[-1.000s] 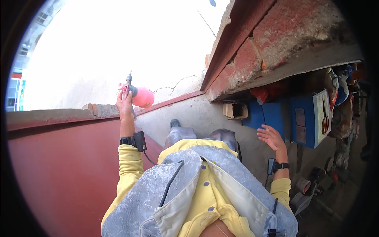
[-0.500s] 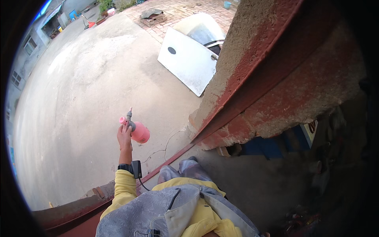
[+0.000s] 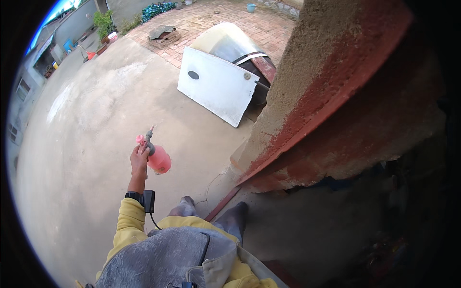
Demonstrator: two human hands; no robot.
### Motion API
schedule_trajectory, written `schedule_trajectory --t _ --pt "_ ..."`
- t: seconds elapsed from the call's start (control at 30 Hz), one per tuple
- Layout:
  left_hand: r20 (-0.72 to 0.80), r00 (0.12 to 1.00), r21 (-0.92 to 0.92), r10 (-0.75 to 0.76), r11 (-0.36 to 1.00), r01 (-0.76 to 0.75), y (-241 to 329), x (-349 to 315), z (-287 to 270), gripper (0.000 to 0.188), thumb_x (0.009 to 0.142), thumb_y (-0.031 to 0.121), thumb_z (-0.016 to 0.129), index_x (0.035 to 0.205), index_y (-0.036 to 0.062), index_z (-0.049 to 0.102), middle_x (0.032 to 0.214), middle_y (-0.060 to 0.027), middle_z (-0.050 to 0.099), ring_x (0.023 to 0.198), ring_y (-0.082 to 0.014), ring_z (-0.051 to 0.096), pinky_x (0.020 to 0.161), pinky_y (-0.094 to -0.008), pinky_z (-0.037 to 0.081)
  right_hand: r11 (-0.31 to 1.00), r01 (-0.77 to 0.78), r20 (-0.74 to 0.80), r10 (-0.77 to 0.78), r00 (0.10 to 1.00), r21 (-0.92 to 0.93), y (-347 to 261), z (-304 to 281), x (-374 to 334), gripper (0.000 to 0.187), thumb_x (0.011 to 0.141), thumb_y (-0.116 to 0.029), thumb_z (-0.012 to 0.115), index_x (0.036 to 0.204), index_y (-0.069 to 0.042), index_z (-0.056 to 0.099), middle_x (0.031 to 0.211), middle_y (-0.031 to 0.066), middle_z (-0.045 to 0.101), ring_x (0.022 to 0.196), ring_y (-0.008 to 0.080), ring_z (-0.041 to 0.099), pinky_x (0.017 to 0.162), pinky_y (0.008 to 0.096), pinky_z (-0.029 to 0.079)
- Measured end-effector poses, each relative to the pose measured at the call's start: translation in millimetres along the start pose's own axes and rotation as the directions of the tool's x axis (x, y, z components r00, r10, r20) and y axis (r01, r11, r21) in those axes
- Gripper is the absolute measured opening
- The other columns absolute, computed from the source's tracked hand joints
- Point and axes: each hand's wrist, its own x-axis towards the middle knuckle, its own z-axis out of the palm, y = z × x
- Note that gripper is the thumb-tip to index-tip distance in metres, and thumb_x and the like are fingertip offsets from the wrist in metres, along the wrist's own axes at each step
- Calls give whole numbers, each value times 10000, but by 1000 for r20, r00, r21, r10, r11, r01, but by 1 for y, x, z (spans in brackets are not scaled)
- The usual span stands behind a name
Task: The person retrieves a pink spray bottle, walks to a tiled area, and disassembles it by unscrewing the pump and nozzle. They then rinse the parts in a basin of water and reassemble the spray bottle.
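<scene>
My left hand (image 3: 139, 157) is closed round the grey neck of a pink pump spray bottle (image 3: 159, 161). The bottle hangs tilted over the concrete, its grey nozzle with a pink tip pointing away from me. A dark band with a small black box (image 3: 149, 201) and a cable sits on my left wrist. My right hand does not show in the picture.
A red-edged doorway wall (image 3: 307, 115) rises close on my right, with a dark interior behind it. A red sill (image 3: 222, 205) crosses the floor at my feet. Beyond stand a white panel (image 3: 216, 86) and a leaning curved sheet (image 3: 225, 38). Bricks (image 3: 165, 39) lie farther off.
I have stepped forward, one foot now past the sill. The spray bottle stays in my left hand and appears slightly farther left. More of the yard shows.
</scene>
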Motion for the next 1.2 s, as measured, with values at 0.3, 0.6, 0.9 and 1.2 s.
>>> schedule_trajectory --t 0.3,0.6,0.9,1.2 --pt "84 994 0 76 997 -76 26 23 32 284 855 116 655 1106 -10 615 732 -16 554 592 -94 492 530 -255 400 935 -33 -58 14 998 -352 12 -11 -27 246 883 -278 552 1016 -135 703 1106 94 633 1062 301 546 943 522 357" --pt "149 988 -138 -48 988 68 34 31 -3 332 852 119 678 1143 -15 591 747 -8 548 574 -96 496 523 -252 409 798 -45 -81 -5 997 -601 27 -39 -74 241 890 -249 539 1000 -141 723 1131 97 626 1150 285 513 1043 528 312" --pt "221 975 -136 16 991 14 18 98 -121 292 870 103 667 1143 26 596 776 3 557 612 -86 495 555 -234 409 831 165 -28 -212 977 -531 -99 -125 -92 147 901 -213 577 845 -162 704 833 54 710 742 218 688 701 377 523" --pt "172 985 -134 17 991 6 23 147 -197 289 869 78 665 1145 35 588 818 0 573 610 -85 499 546 -228 410 895 438 -345 -385 856 87 -281 -301 -144 89 872 -59 621 941 -5 607 936 213 627 844 344 622 694 437 502"
